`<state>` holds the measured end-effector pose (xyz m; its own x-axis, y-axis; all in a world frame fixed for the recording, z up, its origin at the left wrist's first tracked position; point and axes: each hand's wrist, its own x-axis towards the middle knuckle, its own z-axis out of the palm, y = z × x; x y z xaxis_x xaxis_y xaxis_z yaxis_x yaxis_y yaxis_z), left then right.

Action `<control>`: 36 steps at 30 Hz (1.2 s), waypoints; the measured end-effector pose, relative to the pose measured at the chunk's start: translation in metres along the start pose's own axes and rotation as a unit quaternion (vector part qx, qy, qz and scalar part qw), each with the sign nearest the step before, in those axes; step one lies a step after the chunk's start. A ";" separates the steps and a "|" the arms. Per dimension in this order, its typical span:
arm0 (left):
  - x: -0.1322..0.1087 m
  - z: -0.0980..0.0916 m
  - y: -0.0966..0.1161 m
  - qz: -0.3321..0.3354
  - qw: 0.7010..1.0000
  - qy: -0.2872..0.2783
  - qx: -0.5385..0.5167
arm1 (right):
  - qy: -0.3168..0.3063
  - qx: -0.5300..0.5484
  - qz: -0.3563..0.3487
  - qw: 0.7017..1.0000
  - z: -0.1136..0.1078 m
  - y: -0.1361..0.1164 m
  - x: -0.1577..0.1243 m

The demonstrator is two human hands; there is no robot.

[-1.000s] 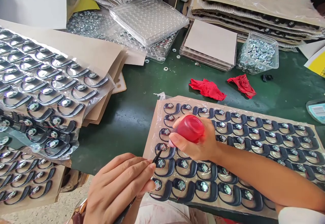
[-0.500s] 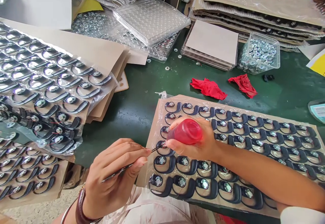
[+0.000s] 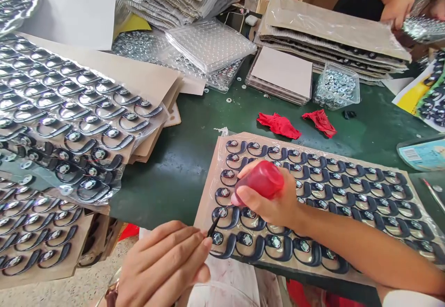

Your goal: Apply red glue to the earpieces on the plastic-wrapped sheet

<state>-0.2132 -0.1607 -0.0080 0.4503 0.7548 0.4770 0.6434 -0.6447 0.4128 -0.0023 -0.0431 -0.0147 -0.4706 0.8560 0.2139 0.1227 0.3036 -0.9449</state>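
My left hand (image 3: 170, 265) is closed on dark, thin tweezers (image 3: 213, 226), whose tip reaches the round metal-centred speaker of a black curved piece (image 3: 226, 217) at the left end of a row. My right hand (image 3: 278, 202) wraps round a red squeeze bottle (image 3: 260, 179), base upward, its nozzle end pointing down and left over the same rows. Whether the nozzle touches anything cannot be made out. Beneath both hands lies a film-covered cardboard sheet (image 3: 209, 195) bearing rows of these black pieces; my right hand and forearm hide some of them.
Left are stacked sheets of similar pieces (image 3: 83, 98). Two red cloth scraps (image 3: 278, 125) lie beyond the sheet, near a clear box of washers (image 3: 336, 86) and white-topped trays (image 3: 283, 70). Clear plastic trays (image 3: 210, 45) stand farther back. A co-worker's hand (image 3: 398, 10) is at top right.
The tweezers have shifted from one piece to the piece in the row nearer me. My right hand has drawn the bottle slightly back from the pieces. The view has tilted, revealing a co-worker's hands.
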 end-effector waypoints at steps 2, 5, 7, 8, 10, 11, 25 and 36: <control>-0.005 0.005 0.006 -0.006 1.000 0.008 0.020 | -0.002 0.019 0.004 1.000 0.005 0.007 -0.006; -0.007 0.013 0.010 -0.007 0.999 0.023 0.031 | -0.014 0.032 0.027 0.999 0.008 0.013 -0.009; -0.007 0.017 0.012 -0.014 0.999 0.032 0.040 | -0.022 0.034 0.033 0.999 0.009 0.014 -0.008; -0.007 0.018 0.013 -0.018 0.998 0.035 0.045 | -0.025 0.033 0.034 0.999 0.009 0.014 -0.008; -0.007 0.018 0.014 -0.026 0.997 0.036 0.055 | -0.030 0.024 0.030 0.999 0.010 0.014 -0.008; -0.007 0.018 0.015 -0.027 0.997 0.034 0.057 | -0.031 0.016 0.027 0.999 0.010 0.014 -0.008; -0.002 0.009 0.010 -0.018 0.999 0.015 0.022 | 0.010 -0.048 -0.067 0.997 0.008 0.011 -0.006; 0.008 -0.004 0.010 -0.014 0.998 -0.049 0.034 | 0.018 -0.096 -0.107 0.989 0.005 0.010 -0.001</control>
<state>-0.2059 -0.1620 0.0033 0.4882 0.7824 0.3866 0.6959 -0.6163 0.3686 -0.0045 -0.0431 -0.0261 -0.4727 0.7765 0.4167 0.1881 0.5509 -0.8131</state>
